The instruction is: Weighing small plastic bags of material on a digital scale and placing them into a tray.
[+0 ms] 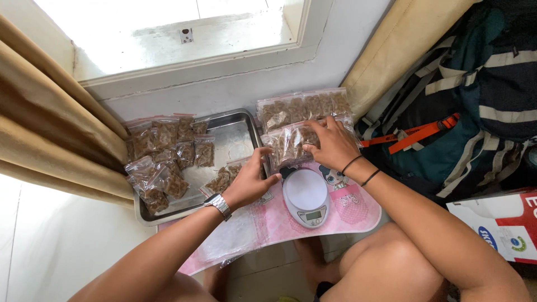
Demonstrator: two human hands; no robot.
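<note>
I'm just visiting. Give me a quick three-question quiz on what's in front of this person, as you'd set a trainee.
1. True or false: a bag sits on the scale.
2. Which hand wears a watch?
3. The tray lies: A) left of the scale, B) right of it, C) under it?

Key: 1. False, its pan is bare. 2. The left hand; the right hand rests on the bags. 3. A.

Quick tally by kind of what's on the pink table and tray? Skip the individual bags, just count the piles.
Metal tray: 1
Digital kitchen scale: 1
Pink table: 1
Bag piles: 2, one in the tray, one stacked behind the scale
Hands: 2, left hand and right hand, both on bags
Total: 7
</note>
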